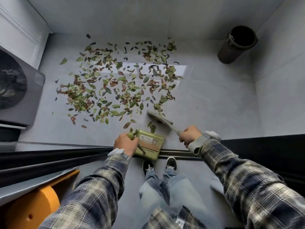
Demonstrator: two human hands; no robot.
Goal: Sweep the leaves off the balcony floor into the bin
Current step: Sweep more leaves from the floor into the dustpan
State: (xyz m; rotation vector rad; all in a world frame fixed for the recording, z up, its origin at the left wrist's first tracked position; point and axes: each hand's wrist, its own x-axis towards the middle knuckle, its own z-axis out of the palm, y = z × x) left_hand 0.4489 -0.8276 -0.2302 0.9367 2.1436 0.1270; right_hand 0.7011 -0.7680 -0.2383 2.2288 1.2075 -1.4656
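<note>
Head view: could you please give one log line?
left hand grips green dustpan; right hand grips grey brush; green-brown leaves scattered; dark bin upright

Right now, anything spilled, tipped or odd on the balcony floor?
Only the leaves, strewn across the floor. The bin stands in the far right corner, apart from them. Dustpan in left hand, brush in right hand, neither looks damaged.

Grey tiled floor [206,104], pale walls [132,14], fan unit [14,83] at left — dark door track [49,156], orange object [33,204].
</note>
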